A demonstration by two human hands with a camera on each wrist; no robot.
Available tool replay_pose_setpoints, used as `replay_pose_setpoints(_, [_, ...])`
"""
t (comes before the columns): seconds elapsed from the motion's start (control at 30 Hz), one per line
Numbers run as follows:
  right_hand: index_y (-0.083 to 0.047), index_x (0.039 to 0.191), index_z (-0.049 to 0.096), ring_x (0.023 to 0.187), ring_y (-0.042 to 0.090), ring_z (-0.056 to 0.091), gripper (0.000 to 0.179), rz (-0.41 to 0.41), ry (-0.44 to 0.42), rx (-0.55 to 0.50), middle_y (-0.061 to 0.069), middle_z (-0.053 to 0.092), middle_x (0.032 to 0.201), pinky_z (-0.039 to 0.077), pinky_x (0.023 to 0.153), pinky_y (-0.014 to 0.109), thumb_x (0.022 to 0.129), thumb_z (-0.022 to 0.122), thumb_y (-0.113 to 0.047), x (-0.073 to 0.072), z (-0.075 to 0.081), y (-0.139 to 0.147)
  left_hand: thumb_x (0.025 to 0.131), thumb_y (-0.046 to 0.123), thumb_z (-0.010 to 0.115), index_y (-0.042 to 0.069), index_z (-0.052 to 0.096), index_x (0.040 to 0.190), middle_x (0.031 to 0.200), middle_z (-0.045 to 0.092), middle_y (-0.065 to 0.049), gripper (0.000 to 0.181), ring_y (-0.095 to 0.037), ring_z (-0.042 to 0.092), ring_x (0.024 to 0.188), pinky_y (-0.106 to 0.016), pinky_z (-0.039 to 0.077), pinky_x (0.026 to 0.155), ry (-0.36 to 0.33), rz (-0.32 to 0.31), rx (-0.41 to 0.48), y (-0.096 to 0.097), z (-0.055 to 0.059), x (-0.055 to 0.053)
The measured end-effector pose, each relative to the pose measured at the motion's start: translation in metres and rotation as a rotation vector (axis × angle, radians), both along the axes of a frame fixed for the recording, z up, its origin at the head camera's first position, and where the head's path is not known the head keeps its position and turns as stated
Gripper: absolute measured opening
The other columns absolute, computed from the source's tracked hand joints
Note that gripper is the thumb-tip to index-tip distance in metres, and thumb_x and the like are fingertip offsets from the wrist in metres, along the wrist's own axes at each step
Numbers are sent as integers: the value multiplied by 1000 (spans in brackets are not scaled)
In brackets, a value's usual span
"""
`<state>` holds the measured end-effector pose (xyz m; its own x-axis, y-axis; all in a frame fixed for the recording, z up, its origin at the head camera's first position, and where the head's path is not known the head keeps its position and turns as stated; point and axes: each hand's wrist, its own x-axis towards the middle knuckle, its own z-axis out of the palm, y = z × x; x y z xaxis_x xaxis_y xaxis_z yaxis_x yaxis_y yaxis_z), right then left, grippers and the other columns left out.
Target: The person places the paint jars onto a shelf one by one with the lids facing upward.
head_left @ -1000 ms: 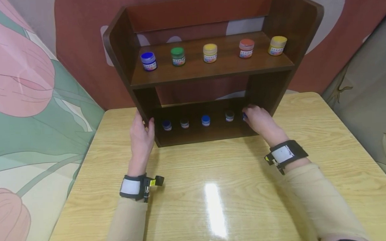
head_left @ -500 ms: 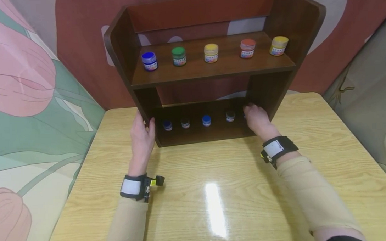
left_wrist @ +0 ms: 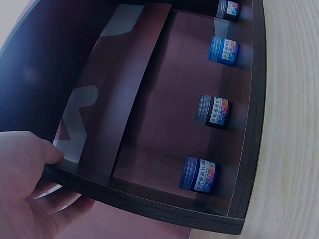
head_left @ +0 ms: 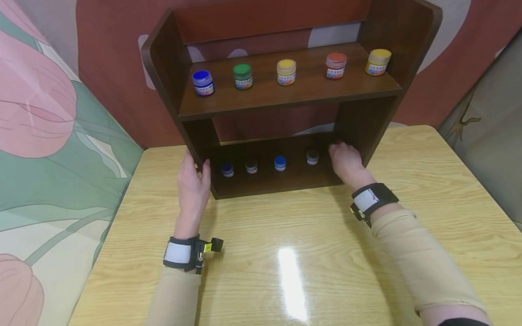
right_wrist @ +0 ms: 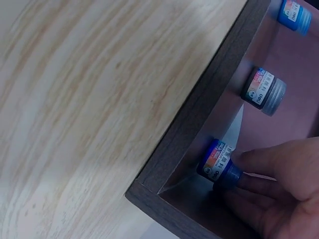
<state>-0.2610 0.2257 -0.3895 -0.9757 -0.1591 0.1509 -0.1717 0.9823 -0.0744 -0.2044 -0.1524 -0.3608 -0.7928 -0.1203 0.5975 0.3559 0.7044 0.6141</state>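
My left hand [head_left: 192, 184] grips the left side panel [left_wrist: 149, 208] of a dark brown two-tier shelf [head_left: 285, 103], thumb on one face and fingers on the other. At the right end of the lower tier, my right hand [head_left: 348, 164] pinches the lid of a blue paint jar [right_wrist: 215, 162], which the hand hides in the head view. Left of it stand a black paint jar [right_wrist: 263, 92], a lighter blue jar [left_wrist: 223, 51], another black jar [left_wrist: 213, 110] and a dark blue jar [left_wrist: 199, 175], spaced in a row.
Spread along the upper tier are a blue jar [head_left: 203, 83], a green jar [head_left: 242, 77], a yellow jar [head_left: 286, 72], a red jar [head_left: 336, 66] and a second yellow jar [head_left: 378, 62]. The shelf stands at the back of a wooden table [head_left: 248, 278], against patterned fabric.
My right forearm has swung slightly left, and the hand now covers the end jar, part of which showed earlier. The left hand keeps its place on the panel.
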Motion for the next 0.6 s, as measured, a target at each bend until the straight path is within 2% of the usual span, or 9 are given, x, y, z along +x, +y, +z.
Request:
replay_pose_setpoints(0.3, [8,94,61,87,48,67,9,6,26,55,30,64,97,59,68,57,86,56,10,0,-1,-2,99,11,59,-1,51,134,123,64,-23,38,-37,64,115,-50,60,88,-3,-2,1,-1,-1,0])
replay_pose_setpoints(0.6, [8,95,60,101,48,60,11,33,37,97,31,63,103,60,71,57,86,56,10,1,-3,-1,99,12,58,1,51,134,123,64,-23,37,-37,65,114,-50,60,89,-9,-2,-3,-1,-1,0])
